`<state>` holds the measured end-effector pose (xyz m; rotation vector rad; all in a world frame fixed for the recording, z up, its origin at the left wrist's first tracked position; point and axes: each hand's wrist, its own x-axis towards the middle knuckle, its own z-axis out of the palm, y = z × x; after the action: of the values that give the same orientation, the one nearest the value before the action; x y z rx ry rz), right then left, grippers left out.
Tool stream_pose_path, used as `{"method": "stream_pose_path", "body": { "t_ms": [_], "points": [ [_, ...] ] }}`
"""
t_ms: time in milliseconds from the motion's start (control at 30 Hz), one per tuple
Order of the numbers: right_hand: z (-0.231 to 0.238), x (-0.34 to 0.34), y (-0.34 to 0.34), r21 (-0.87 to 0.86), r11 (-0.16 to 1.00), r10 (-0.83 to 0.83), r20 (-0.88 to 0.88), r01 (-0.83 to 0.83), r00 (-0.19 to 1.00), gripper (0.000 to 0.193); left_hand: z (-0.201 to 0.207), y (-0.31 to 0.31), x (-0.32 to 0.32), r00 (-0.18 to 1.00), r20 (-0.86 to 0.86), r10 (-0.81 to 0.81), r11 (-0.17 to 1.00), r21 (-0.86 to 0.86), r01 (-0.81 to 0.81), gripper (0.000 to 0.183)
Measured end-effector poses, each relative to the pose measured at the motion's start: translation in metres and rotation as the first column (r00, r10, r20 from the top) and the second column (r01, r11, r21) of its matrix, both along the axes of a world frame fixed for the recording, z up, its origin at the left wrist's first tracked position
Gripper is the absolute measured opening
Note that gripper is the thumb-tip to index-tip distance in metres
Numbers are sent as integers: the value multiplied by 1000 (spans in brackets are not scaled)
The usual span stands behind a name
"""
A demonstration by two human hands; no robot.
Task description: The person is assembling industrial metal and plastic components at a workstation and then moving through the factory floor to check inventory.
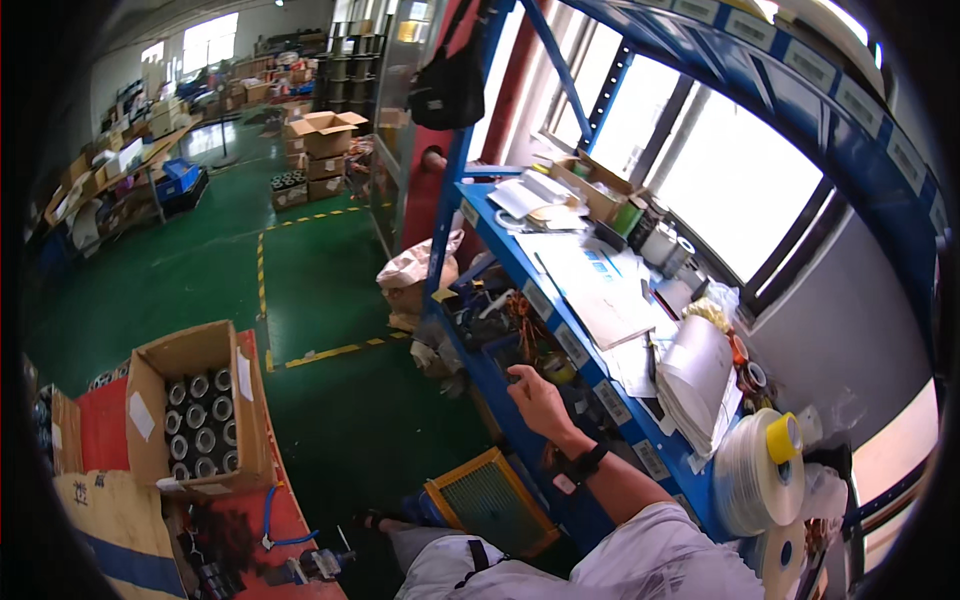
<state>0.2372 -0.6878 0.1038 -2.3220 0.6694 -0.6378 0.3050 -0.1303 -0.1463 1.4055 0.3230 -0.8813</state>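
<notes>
A right hand (pixel 541 402), a dark-strapped wristwatch (pixel 588 463) at its wrist, hangs beside a blue shelving unit (pixel 553 321) in a workshop. Its fingers curl partway toward the palm; whether they pinch anything small cannot be told, and the left hand is out of view. Slightly farther off, on the lower shelf, sits a bundle of copper-coloured wire (pixel 525 325), apparently apart from the fingertips. It looks light and springy, likely to snag on its neighbours and bend under pressure; its gathered middle seems a better hold than the loose strands. Near left, an open carton (pixel 257 425) holds dark cylinders (pixel 205 440).
</notes>
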Motion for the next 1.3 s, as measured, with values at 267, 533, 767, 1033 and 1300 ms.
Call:
{"method": "stream_pose_path", "body": {
  "t_ms": [267,533,767,1033,1300],
  "points": [
    [51,-67,-71,-57,944,-324,14,325,946,20,24,-39,-5,992,30,-123,992,28,122,34],
    [53,-94,-89,-174,912,-375,18,372,927,23,56,-46,-30,988,76,-131,989,73,126,34],
    [43,-69,-122,-178,922,-350,1,344,937,25,89,-43,-46,989,110,-102,989,121,89,34],
    [94,-84,-290,-396,699,-618,87,596,781,30,112,-59,-75,996,74,-58,989,139,47,34],
    [59,-72,-420,-346,470,-883,-196,812,427,30,133,-137,-11,998,66,-22,983,186,9,34]
  ]
}}
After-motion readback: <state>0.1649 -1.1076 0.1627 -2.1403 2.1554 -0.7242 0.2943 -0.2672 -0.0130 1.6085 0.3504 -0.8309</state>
